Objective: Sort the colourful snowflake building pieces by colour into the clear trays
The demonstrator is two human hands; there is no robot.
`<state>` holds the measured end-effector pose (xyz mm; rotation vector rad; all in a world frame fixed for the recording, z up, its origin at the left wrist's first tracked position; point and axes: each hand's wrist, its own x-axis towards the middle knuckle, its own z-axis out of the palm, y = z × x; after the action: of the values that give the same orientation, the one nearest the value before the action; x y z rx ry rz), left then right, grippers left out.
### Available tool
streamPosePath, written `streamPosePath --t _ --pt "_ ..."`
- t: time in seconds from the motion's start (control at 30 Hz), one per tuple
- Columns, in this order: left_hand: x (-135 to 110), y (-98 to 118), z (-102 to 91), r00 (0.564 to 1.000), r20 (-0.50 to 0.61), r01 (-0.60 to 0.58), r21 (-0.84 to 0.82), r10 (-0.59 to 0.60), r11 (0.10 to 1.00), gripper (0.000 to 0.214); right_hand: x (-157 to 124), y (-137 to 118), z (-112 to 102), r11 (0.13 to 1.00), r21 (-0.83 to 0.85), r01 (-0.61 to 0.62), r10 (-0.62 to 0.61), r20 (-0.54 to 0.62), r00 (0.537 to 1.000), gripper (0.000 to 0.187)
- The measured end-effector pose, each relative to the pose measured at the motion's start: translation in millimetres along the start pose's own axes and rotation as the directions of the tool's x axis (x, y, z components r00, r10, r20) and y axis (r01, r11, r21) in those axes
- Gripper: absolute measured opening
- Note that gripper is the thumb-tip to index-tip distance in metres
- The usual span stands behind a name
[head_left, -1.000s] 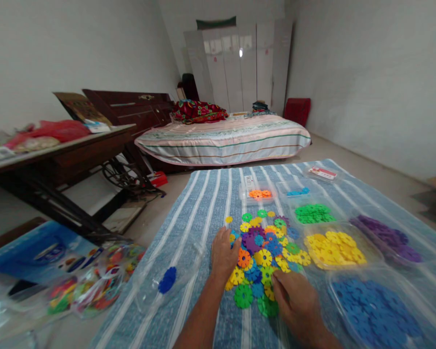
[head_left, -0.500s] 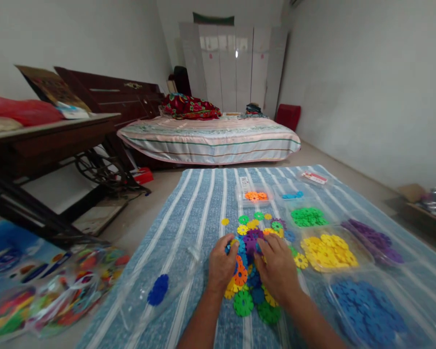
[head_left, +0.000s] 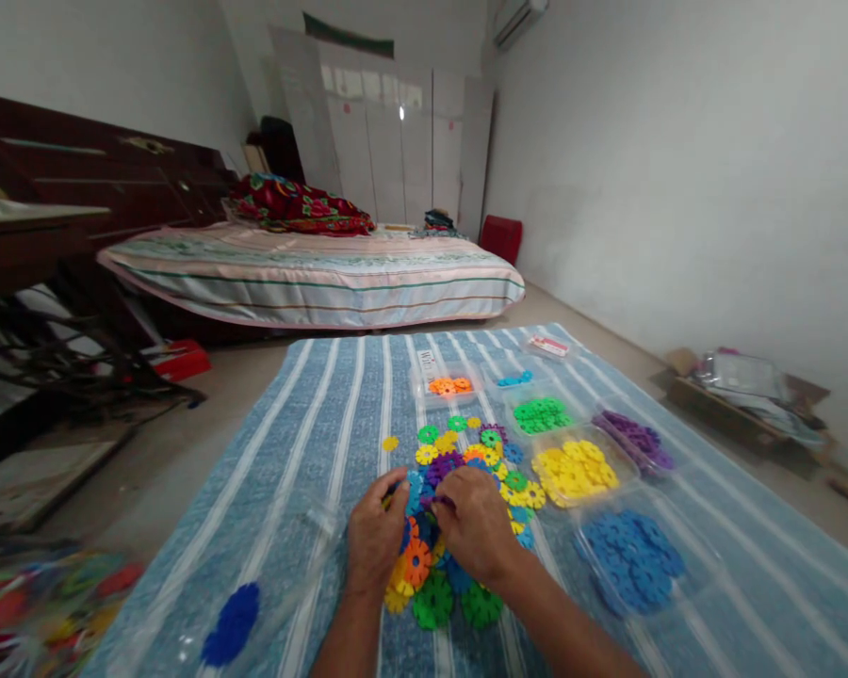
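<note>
A heap of flat gear-shaped plastic discs [head_left: 459, 450] in many colours lies on a blue striped cloth [head_left: 325, 414]. My left hand [head_left: 376, 535] rests on the heap's left side with its fingers curled down onto the discs. My right hand [head_left: 475, 524] lies across the middle of the heap, fingertips pinched at a purple disc [head_left: 441, 465] close to the left hand's fingers. Orange [head_left: 416, 560] and green discs [head_left: 433, 600] show just below the hands. What the fingers hold is hidden.
Clear trays to the right hold sorted discs: yellow [head_left: 576, 469], blue [head_left: 632, 556], purple [head_left: 636, 435], green [head_left: 543, 414], orange [head_left: 450, 385]. A clear bag with dark blue discs [head_left: 232, 621] lies at the left. A bed [head_left: 311, 268] stands behind, boxes [head_left: 742, 391] by the right wall.
My right hand moved from the heap's lower right up to its middle, beside the left hand. The view swung to the right, so the table and toy bags slid out at the left.
</note>
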<state>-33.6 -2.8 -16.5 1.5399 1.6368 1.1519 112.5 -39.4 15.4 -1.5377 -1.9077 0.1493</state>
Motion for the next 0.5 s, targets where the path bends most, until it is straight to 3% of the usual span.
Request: streamPosePath --t 0.13,0.23,0.4,0.5 --pt "0.3 -2.0 -0.2 1.000 0.014 0.023 -0.036 -0.022 0.999 0.034 -2.7 4.0 -29.6 0.946 0.306 -0.112 0.113 0.015 0.993 0.013" --pt "-0.6 -2.5 0.6 1.000 -0.005 0.008 -0.031 -0.008 0.999 0.033 -4.4 32.7 -64.3 0.908 0.378 -0.184 0.200 -0.005 0.980 0.022" --pt "-2.3 -1.8 1.9 0.999 -0.027 -0.017 -0.012 0.017 1.000 0.031 -2.7 124.7 -135.1 0.933 0.095 -0.348 0.361 -0.197 0.912 0.033" --pt "-3.1 -1.6 2.4 0.999 -0.033 -0.018 -0.011 0.018 1.000 0.029 -0.4 174.0 -173.3 0.802 -0.214 -0.557 0.503 -0.261 0.824 0.031"
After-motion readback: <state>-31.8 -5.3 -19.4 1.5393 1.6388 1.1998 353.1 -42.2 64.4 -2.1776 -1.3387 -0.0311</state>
